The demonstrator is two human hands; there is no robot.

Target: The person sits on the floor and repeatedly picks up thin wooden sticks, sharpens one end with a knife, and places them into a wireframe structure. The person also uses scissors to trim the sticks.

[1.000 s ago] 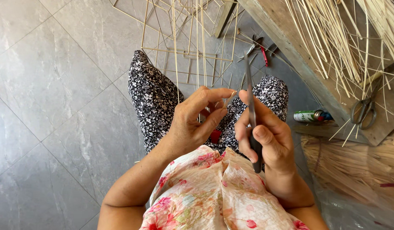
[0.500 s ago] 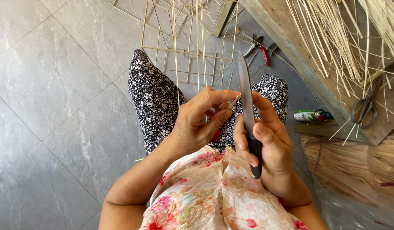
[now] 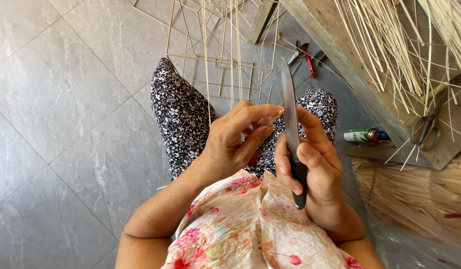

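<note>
Over the lap: a knife blade set against a thin bamboo sliver.
The right hand (image 3: 310, 169) is clamped on the knife (image 3: 291, 129); the left hand (image 3: 235, 142) pinches the sliver (image 3: 276, 117) at the blade. Shave lightly, edge angled away, fingertips clear.

Grey tiled floor (image 3: 66, 99), faintly veined; pale straw-yellow sticks (image 3: 390, 45) and frame (image 3: 215, 60); trousers (image 3: 180, 119) black with a dense white flower print. Blouse (image 3: 240, 229) cream with pink and red flowers and green leaves; knife (image 3: 290, 119) with silvery grey blade and black handle. Scissors (image 3: 427, 124) dull grey, pliers (image 3: 302, 52) with red grips, can (image 3: 362, 135) green and white with a blue end, board (image 3: 350, 55) weathered brown.
</note>
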